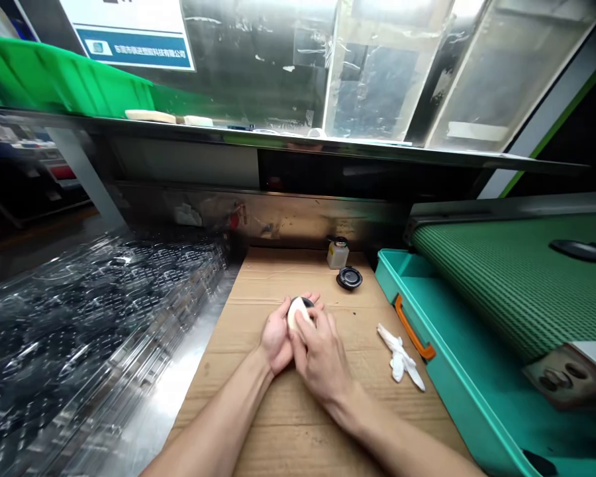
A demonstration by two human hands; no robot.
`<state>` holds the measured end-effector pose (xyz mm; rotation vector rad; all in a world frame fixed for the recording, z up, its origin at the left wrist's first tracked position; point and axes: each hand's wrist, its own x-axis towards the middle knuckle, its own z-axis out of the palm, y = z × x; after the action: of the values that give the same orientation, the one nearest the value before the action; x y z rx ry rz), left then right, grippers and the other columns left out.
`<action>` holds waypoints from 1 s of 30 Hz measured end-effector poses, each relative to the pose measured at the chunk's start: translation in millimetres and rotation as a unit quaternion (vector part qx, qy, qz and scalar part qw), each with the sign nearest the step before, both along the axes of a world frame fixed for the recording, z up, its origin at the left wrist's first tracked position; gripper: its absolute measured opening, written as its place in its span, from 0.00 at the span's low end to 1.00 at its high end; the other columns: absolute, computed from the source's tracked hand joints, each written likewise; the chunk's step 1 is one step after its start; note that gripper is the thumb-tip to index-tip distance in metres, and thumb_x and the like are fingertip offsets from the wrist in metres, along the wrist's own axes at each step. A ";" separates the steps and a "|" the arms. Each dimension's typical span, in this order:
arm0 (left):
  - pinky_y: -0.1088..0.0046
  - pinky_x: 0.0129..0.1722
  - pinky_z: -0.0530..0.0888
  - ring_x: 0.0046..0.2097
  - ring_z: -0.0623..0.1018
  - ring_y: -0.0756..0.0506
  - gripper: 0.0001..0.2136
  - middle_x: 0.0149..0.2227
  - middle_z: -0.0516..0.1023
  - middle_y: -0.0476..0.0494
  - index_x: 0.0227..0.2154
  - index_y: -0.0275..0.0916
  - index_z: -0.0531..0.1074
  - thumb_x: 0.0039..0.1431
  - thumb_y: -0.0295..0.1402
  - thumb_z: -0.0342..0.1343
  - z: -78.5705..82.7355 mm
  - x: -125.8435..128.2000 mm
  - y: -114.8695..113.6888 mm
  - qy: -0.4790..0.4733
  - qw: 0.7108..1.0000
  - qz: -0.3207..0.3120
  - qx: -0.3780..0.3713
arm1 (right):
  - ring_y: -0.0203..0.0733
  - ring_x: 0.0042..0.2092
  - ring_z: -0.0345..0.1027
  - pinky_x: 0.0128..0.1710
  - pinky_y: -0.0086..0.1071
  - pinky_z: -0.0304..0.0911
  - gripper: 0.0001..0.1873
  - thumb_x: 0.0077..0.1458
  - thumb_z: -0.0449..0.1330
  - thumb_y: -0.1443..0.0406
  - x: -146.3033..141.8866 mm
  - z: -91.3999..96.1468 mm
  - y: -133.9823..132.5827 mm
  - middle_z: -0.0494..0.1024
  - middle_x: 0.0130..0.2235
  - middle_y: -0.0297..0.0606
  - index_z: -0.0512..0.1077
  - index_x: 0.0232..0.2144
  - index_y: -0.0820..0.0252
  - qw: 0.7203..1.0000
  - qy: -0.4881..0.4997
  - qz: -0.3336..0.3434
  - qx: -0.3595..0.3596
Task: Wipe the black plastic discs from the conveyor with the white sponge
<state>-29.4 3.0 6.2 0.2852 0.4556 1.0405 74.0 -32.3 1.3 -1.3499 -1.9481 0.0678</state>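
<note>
Disc [298, 313], only one, apparently pale-faced, gripped between left hand [277, 334] and right hand [322, 358].

the held disc [298, 313] looks smooth and pale, the cardboard [288, 430] matt and rough, the tray [477, 411] glossy teal plastic

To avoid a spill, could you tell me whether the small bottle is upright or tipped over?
Upright: the small bottle stands on its base on the cardboard, cap on top.
</note>
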 end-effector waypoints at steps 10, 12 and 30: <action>0.61 0.60 0.68 0.56 0.74 0.40 0.19 0.55 0.74 0.33 0.54 0.31 0.68 0.67 0.38 0.46 2.6 -0.8 -1.9 0.030 1.000 -0.001 0.008 | 0.52 0.47 0.59 0.45 0.45 0.64 0.19 0.63 0.49 0.64 -0.3 4.4 -2.6 0.68 0.47 0.51 0.70 0.53 0.62 0.999 -0.011 -0.045 -0.007; 0.60 0.60 0.68 0.56 0.74 0.40 0.19 0.55 0.74 0.34 0.54 0.31 0.68 0.67 0.38 0.46 2.8 -2.0 -1.4 0.036 0.999 0.004 0.005 | 0.52 0.47 0.59 0.45 0.44 0.65 0.21 0.63 0.49 0.64 0.7 4.0 -1.1 0.68 0.48 0.51 0.68 0.55 0.61 1.000 -0.023 -0.010 -0.005; 0.61 0.62 0.65 0.59 0.71 0.39 0.19 0.57 0.72 0.36 0.55 0.34 0.69 0.67 0.39 0.46 -1.6 8.5 -3.1 0.053 0.996 0.038 0.057 | 0.49 0.47 0.70 0.45 0.37 0.65 0.25 0.60 0.56 0.58 14.1 7.8 10.7 0.73 0.50 0.47 0.60 0.57 0.59 0.988 0.094 -0.027 -0.121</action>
<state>-20.9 -0.1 4.6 0.4297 0.5063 1.1310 88.1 -21.6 9.2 -1.4935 -1.7852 0.4035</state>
